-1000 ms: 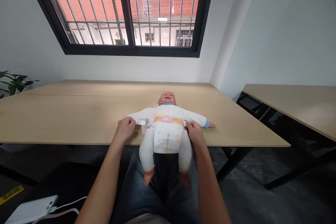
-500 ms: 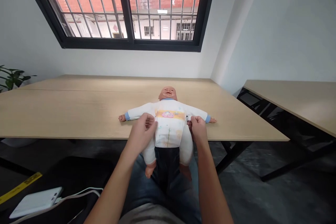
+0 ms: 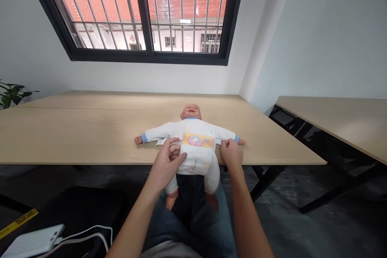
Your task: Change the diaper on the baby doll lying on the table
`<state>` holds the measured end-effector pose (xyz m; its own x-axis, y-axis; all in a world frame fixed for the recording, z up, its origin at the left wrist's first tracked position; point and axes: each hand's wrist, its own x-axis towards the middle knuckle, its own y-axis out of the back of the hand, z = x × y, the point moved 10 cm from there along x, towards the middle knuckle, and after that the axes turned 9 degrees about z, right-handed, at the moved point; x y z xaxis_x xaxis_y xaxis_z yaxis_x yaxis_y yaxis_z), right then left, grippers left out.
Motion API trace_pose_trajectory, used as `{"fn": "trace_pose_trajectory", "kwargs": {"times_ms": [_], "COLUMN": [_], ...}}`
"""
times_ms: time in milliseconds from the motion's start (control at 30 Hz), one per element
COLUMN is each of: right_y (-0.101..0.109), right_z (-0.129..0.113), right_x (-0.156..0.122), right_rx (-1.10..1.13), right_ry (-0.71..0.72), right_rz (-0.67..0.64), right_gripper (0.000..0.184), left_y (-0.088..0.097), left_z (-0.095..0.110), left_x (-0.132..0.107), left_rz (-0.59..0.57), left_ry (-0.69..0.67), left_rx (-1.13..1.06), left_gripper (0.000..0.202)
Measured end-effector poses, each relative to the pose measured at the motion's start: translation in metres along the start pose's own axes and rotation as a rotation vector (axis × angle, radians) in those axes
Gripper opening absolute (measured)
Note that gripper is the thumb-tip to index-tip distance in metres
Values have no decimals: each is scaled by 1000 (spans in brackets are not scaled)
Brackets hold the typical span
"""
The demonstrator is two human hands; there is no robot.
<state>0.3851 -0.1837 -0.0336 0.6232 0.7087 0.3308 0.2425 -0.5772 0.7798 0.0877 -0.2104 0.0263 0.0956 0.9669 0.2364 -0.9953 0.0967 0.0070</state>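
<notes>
My left hand sits at lower centre of the frame, its fingers curled against the diaper on the doll's belly; I can't tell whether they grip it. My right hand pinches the frame-right tab just beside the doll's waist. The doll lies on its back at frame centre on the table, legs hanging over the near edge. The frame-left tab lies flat on the table, near my left hand.
</notes>
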Motion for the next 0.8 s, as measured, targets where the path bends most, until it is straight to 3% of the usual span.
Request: {"fn": "trace_pose_trajectory", "kwargs": {"times_ms": [133, 200, 267, 400, 500, 567, 700, 800], "right_y": [-1, 2, 8, 16, 27, 41, 60, 53], "right_z": [-2, -4, -8, -25, -44, -52, -78, -97], "right_x": [-3, -4, -8, -34, -68, -87, -115, -124], "right_rx": [-45, -29, 37, 439, 727, 706, 462, 272], "right_ry": [27, 49, 69, 107, 137, 184, 375, 467], "right_rz": [3, 19, 33, -100, -183, -113, 25, 12], "right_gripper": [21, 22, 23, 25, 33, 41, 66, 70], "left_y": [-11, -16, -19, -27, -28, -26, -22, -10], "left_z": [-1, -11, -17, -17, -26, -32, -37, -35], "left_x": [-33, -51, -65, -82, -93, -99, -106, -97], "left_rz": [-209, -329, -416, -507, -559, -597, -672, -511], "left_ry": [55, 97, 49, -186, -195, -153, -50, 2], "left_rx": [-3, 106, 265, 508, 548, 564, 539, 550], "left_gripper": [36, 33, 31, 15, 25, 32, 60, 44]}}
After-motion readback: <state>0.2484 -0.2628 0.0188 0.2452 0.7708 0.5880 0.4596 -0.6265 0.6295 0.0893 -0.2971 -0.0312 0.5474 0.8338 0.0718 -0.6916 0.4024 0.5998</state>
